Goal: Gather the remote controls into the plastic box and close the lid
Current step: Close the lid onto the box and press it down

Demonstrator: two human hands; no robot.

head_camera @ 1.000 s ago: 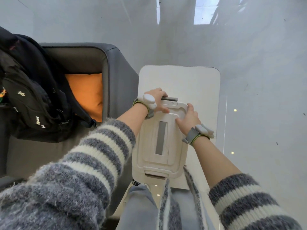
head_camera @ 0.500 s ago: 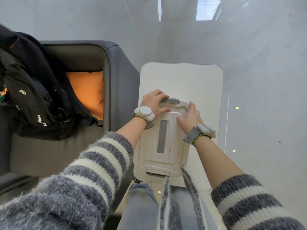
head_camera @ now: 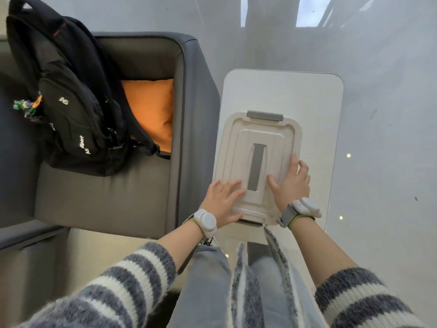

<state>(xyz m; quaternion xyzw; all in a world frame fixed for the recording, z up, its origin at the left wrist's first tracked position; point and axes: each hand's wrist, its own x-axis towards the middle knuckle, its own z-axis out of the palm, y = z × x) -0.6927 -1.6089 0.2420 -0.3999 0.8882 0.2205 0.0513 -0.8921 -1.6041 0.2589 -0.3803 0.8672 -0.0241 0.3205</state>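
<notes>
We note a dark grey upholstered sofa [head_camera: 101, 197] filling the left of the view, with a grey glossy floor [head_camera: 383, 114] to the right. On the sofa seat stands a black fabric backpack [head_camera: 71, 110] with white lettering, leaning against the backrest; just beside it, in the corner by the armrest, sits an orange square cushion [head_camera: 151, 110]. Right of the sofa armrest stands a white rectangular table [head_camera: 314, 102] with rounded corners.

On the near half of the table lies the cream plastic box [head_camera: 257, 159], its cream moulded lid [head_camera: 272, 136] seated on top, a grey recessed strip running down the lid's middle. A grey latch clip [head_camera: 264, 115] shows at the far edge, lying against the lid rim. The near latch is mostly hidden by the hands. We cannot see inside the box, so no remote controls are visible.

The left hand [head_camera: 222, 202] lies flat on the near left corner of the lid, fingers spread, grip apart, thumb at the near edge. The right hand [head_camera: 292, 183] rests on the near right edge, fingers wrapped over the rim, thumb on top; grip loosely around the lid edge. Each wrist carries a white sensor band. Grey-and-white striped knit sleeves cover both forearms.
</notes>
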